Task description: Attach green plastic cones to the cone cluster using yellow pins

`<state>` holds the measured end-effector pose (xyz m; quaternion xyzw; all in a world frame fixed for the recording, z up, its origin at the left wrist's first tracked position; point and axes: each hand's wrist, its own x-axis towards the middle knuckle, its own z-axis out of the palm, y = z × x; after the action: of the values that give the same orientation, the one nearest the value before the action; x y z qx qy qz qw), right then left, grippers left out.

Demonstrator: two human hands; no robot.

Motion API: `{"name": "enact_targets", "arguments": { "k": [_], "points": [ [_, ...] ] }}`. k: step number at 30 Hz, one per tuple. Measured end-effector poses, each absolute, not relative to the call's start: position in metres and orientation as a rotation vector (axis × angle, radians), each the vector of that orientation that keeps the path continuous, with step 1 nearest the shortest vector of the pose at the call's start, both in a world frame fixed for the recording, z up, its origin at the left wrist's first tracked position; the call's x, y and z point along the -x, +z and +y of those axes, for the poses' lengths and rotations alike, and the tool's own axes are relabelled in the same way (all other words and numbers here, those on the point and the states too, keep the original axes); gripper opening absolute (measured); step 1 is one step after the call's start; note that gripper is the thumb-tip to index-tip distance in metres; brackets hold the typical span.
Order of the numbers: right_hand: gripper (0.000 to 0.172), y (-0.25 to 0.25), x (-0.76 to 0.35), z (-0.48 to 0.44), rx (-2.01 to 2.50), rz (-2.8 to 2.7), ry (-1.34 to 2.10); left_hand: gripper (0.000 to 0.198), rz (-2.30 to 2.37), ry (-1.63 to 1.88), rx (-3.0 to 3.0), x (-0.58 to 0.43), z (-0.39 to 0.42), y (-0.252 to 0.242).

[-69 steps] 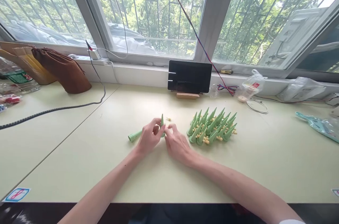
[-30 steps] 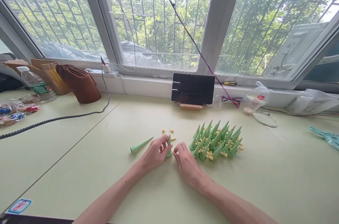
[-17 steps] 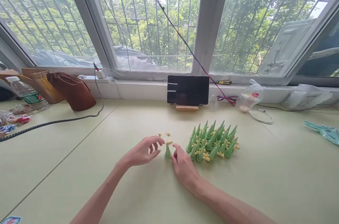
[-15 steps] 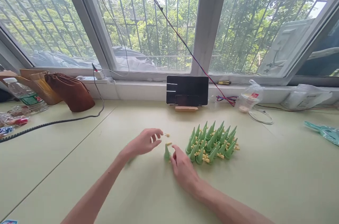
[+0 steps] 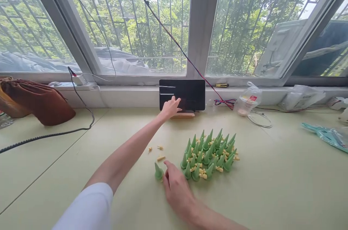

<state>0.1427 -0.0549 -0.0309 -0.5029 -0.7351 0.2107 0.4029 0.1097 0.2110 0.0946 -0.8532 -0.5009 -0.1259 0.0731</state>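
My left hand [image 5: 170, 107] is stretched far forward, fingers extended, its fingertips on the dark screen of a phone [image 5: 182, 95] that leans on a wooden stand by the window sill. My right hand [image 5: 176, 189] rests on the table, fingers loosely curled, forefinger just beside a single green cone [image 5: 158, 172] that stands upright. It holds nothing that I can see. To the right stands a cluster of several green cones with small yellow pieces [image 5: 209, 154]. A few loose yellow pieces [image 5: 160, 158] lie left of the cluster.
A brown pouch [image 5: 38, 101] and a black cable [image 5: 43, 136] lie at the left. A plastic bag [image 5: 248, 99], coiled wire [image 5: 259, 119] and red-blue wires [image 5: 224, 102] sit near the sill. A teal packet [image 5: 324, 136] lies at far right.
My left hand let go of the green cone and reached forward to the phone screen. The cone now stands alone by my right hand. The long green piece is out of sight behind my arm.
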Motion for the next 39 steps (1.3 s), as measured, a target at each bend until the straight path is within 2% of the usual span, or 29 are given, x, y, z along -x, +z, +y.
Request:
{"name": "enact_targets", "arguments": {
  "k": [12, 20, 24, 26, 32, 39],
  "points": [
    [0.045, -0.026, -0.146, -0.057, 1.281, -1.894, 0.555, 0.043, -1.427, -0.4, 2.572, -0.115, 0.221, 0.077],
    [0.045, -0.024, -0.147, -0.058, 1.279, -1.89, 0.541, 0.051, -1.428, -0.498, 2.555, -0.108, 0.208, 0.075],
    [0.043, -0.023, -0.148, -0.057, 1.265, -1.888, 0.525, 0.031, -1.344, -0.493, 2.607, -0.098, 0.192, 0.062],
    [0.042, -0.022, -0.148, -0.058, 1.27, -1.885, 0.525, 0.028, -1.281, -0.452, 2.655, -0.092, 0.184, 0.055],
    [0.039, -0.019, -0.149, -0.059, 1.269, -1.891, 0.522, 0.038, -1.175, -0.427, 2.728, -0.091, 0.174, 0.044],
    [0.039, -0.017, -0.15, -0.06, 1.258, -1.888, 0.546, 0.059, -1.263, -0.381, 2.696, -0.118, 0.171, 0.044]
  ]
}}
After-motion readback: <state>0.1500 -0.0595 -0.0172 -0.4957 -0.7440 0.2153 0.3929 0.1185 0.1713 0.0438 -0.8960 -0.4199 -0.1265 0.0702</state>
